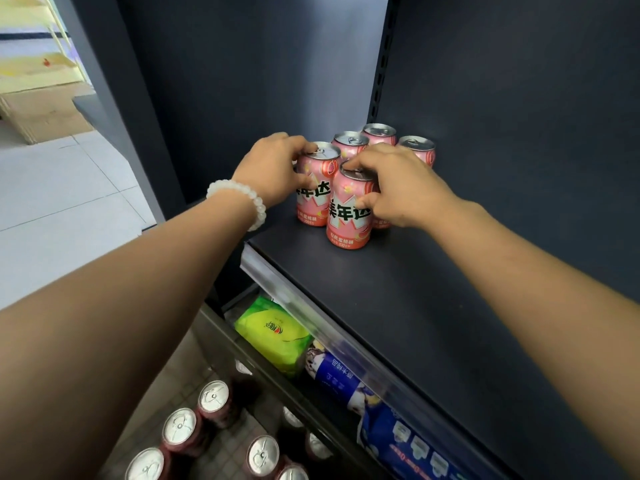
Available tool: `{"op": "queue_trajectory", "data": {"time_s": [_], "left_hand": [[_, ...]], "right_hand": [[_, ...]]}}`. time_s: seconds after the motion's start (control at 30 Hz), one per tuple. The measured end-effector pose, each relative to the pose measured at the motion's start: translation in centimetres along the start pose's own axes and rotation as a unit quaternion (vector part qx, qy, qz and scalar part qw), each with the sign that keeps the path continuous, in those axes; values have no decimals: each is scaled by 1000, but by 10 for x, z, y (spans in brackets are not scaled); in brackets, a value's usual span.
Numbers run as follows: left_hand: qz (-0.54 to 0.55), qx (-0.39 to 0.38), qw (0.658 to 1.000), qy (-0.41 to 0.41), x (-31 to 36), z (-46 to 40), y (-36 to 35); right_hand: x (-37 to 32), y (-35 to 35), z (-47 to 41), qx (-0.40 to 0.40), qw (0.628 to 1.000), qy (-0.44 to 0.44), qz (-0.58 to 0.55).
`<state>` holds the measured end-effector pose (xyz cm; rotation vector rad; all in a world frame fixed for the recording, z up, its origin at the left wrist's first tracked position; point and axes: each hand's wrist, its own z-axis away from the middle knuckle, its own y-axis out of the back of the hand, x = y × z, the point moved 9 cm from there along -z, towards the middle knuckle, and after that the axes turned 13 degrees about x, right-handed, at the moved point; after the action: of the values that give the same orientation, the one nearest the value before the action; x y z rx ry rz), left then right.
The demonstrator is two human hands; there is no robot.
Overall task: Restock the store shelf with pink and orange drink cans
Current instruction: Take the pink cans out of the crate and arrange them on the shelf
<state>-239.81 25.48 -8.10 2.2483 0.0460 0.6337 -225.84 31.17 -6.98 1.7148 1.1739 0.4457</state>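
While both arms reach onto the dark shelf, each hand has a pink can. Left hand — white bead bracelet on the wrist — wraps its fingers round the upper part of the left front can, which stands upright on the shelf. Right hand grips the nearest front can, fingertips on its lid and thumb against its side; this can is also upright, touching its neighbour. Three more pink cans stand behind in a tight cluster near the back corner, and part of another shows under the right hand. Below the shelf edge: a green packet and a blue package on a lower level, plus dark red cans with silver tops lower left. Cardboard lies on the tiled floor, far left.
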Motion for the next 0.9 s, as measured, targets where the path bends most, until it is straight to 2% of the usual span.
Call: {"op": "queue_trajectory", "data": {"time_s": [0.17,0.27,0.37,0.43,0.57,0.7,0.9], "left_hand": [[-6,10,1000,-2,-1,3,1],[-1,-45,999,3,-3,7,-2],[18,-105,993,39,-7,27,10],[-30,-69,997,35,-6,45,32],[-136,-15,991,17,5,104,80],[-182,-20,983,19,2,178,108],[-199,-84,969,119,-42,302,108]], "right_hand": [[2,-2,0,-6,1000,-20,-6],[-3,-2,5,-34,999,-15,19],[-26,18,16,32,999,1,24],[-46,30,30,80,996,20,28],[-87,33,69,89,993,54,58],[-120,20,117,64,995,63,36],[-158,-34,192,-31,998,57,10]]}}
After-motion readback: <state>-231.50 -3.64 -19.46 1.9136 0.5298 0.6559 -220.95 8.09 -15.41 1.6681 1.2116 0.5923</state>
